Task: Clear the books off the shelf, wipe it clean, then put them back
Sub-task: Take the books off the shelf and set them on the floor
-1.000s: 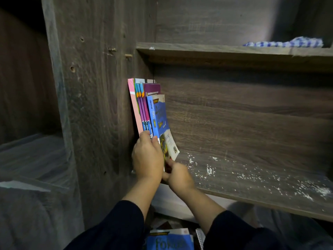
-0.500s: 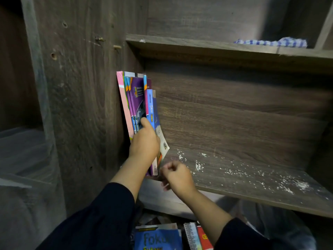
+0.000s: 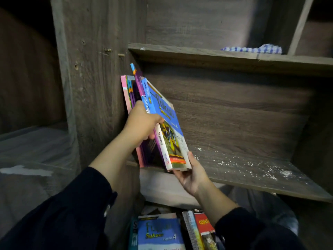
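Side panel [image 3: 100, 87]: the wooden upright at the left; the last books lean against it.

Step in hand: by the look of it, clearing; the white specks strewn over the shelf [image 3: 252, 168] suggest no wiping yet, and more books [image 3: 160, 233] already lie in a pile below, between the sleeves.

Left hand [image 3: 142, 123]: reaches in from the lower left and grips the cluster of books [image 3: 153, 134] partway up, fingers wrapped round the spines; the thumb side is hidden behind the covers.

Books: a slim bundle, pink cover outermost on the left, purple spines in the middle, a blue cover facing right; it tilts away from the panel with its lower edge at the shelf's front lip; whether it rests there I cannot tell.

Right hand [image 3: 191, 175]: cupped under the bundle's lower right corner, fingers curled up round the blue book's edge, taking weight from beneath.

Next move: likely calls for both hands to draw the bundle clear together and set it on the pile below; the thin books may fan apart if the grasp loosens.

Cloth [image 3: 255, 49]: a blue-checked rag on the shelf above, at far right, well apart from both hands.
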`<state>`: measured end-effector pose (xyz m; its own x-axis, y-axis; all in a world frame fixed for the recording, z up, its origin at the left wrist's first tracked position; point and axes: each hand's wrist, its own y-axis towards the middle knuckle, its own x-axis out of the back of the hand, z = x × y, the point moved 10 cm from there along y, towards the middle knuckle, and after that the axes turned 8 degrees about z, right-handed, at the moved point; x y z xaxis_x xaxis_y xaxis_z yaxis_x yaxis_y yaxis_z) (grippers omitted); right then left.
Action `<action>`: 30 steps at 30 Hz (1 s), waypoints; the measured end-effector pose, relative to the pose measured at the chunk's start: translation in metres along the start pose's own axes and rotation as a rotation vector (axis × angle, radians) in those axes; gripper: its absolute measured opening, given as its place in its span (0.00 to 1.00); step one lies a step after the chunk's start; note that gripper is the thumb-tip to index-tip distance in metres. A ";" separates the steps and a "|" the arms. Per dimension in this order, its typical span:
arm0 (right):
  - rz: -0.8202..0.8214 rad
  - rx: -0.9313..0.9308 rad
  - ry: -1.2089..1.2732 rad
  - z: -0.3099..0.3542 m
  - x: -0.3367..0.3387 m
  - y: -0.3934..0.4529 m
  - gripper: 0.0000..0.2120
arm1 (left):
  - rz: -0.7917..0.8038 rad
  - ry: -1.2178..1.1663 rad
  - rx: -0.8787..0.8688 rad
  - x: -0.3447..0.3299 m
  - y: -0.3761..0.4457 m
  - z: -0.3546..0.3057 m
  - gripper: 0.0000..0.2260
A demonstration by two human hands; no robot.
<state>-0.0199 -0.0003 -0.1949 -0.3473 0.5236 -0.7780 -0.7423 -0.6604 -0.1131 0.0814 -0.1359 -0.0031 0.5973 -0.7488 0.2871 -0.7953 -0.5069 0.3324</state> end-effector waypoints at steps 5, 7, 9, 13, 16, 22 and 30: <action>-0.065 -0.123 -0.277 0.006 0.029 -0.053 0.07 | 0.128 -0.007 0.097 -0.002 -0.033 0.016 0.17; -0.094 -0.196 -0.381 0.008 0.045 -0.078 0.08 | 0.200 0.013 0.131 -0.010 -0.051 0.020 0.17; -0.094 -0.273 -0.469 0.006 0.058 -0.103 0.13 | 0.257 0.048 0.166 -0.019 -0.071 0.025 0.17; -0.049 -0.387 -0.589 -0.007 0.078 -0.147 0.13 | 0.347 0.150 0.204 -0.036 -0.109 0.042 0.17; -0.069 -0.398 -0.647 -0.015 0.093 -0.170 0.05 | 0.400 0.160 0.244 -0.045 -0.137 0.059 0.10; -0.043 -0.426 -0.640 -0.040 0.106 -0.193 0.06 | 0.429 0.219 0.377 -0.042 -0.171 0.105 0.12; -0.030 -0.486 -0.629 -0.064 0.120 -0.216 0.04 | 0.612 0.209 0.584 -0.043 -0.208 0.137 0.15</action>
<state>0.1353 0.1707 -0.3040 -0.6971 0.6547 -0.2922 -0.4733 -0.7263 -0.4984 0.2067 -0.0566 -0.2078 0.0083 -0.8965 0.4430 -0.8743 -0.2216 -0.4320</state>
